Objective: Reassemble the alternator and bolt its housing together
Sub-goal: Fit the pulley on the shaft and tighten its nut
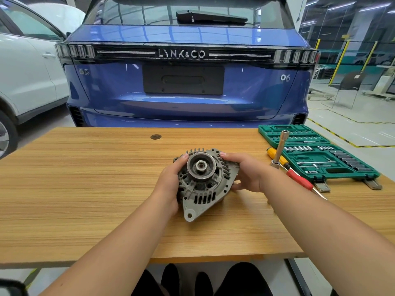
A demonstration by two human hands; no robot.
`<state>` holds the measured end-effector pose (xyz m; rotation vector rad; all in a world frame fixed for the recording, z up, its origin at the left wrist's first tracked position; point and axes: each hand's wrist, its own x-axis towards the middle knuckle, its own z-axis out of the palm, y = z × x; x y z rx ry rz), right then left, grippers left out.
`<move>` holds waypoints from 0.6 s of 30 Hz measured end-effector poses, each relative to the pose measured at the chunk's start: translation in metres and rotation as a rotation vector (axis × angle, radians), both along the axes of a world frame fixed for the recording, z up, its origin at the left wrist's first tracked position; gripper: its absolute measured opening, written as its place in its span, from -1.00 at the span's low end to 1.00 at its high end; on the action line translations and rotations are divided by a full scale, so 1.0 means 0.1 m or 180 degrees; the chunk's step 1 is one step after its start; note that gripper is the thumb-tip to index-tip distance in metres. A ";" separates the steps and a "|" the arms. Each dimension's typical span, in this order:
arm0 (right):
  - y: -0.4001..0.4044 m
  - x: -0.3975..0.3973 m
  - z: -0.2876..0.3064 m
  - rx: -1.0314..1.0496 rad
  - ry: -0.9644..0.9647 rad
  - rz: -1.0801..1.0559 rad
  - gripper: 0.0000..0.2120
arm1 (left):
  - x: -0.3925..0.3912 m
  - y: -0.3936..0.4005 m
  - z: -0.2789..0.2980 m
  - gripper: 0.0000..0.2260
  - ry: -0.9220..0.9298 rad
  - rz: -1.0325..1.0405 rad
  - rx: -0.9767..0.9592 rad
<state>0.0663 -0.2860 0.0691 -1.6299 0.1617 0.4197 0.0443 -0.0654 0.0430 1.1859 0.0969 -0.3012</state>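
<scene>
We hold the alternator (204, 182) over the middle of the wooden table (85, 189), pulley up: our left hand (171, 184) and right hand (248, 176) curl their fingers round its 2 sides. Near our right wrist stand a socket extension (280, 149), 2 screwdrivers (299, 178) and an open green socket case (316, 154); a blue car (186, 82) blocks the view beyond.

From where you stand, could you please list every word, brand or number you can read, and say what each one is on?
"LYNK&CO": silver letters across the tailgate light bar of the blue car.
"06": silver badge on the right of the same tailgate.
A small badge on the left of the tailgate: too blurred to read.
Alternator, held by the left hand and right hand: no readable marking.
Green socket set case: no readable text.
</scene>
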 end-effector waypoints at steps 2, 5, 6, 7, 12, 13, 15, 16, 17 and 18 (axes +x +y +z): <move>0.01 -0.02 -0.02 0.0057 -0.0029 -0.0040 -0.62 | -0.07 -0.02 -0.06 -0.61 -0.0035 0.0053 -0.0103; 0.04 -0.04 -0.03 0.0118 -0.0062 -0.0111 -0.63 | -0.16 -0.04 -0.11 -0.53 -0.0097 0.0042 -0.0104; 0.05 -0.05 -0.03 0.0144 -0.0071 -0.0146 -0.61 | -0.16 -0.04 -0.10 -0.52 -0.0106 0.0044 -0.0076; 0.06 -0.05 -0.03 0.0164 -0.0081 -0.0184 -0.58 | -0.16 -0.03 -0.09 -0.54 -0.0108 0.0051 -0.0056; 0.05 -0.11 -0.01 0.0147 -0.0194 -0.0217 -0.57 | -0.14 -0.01 -0.02 -0.61 0.0086 0.0069 -0.0266; 0.04 -0.12 -0.01 0.0145 -0.0226 -0.0211 -0.57 | -0.14 0.00 -0.02 -0.61 0.0076 0.0040 -0.0292; 0.02 -0.15 -0.04 0.0216 -0.0345 -0.0168 -0.54 | -0.14 0.05 -0.04 -0.56 -0.0026 0.0006 -0.0318; 0.01 -0.17 -0.06 0.0307 -0.0431 -0.0152 -0.53 | -0.13 0.07 -0.06 -0.51 -0.0100 0.0024 -0.0312; 0.01 -0.18 -0.09 0.0429 -0.0520 -0.0167 -0.52 | -0.11 0.10 -0.07 -0.44 -0.0172 0.0047 -0.0290; 0.02 -0.20 -0.12 0.0563 -0.0592 -0.0222 -0.51 | -0.10 0.13 -0.08 -0.38 -0.0239 0.0059 -0.0258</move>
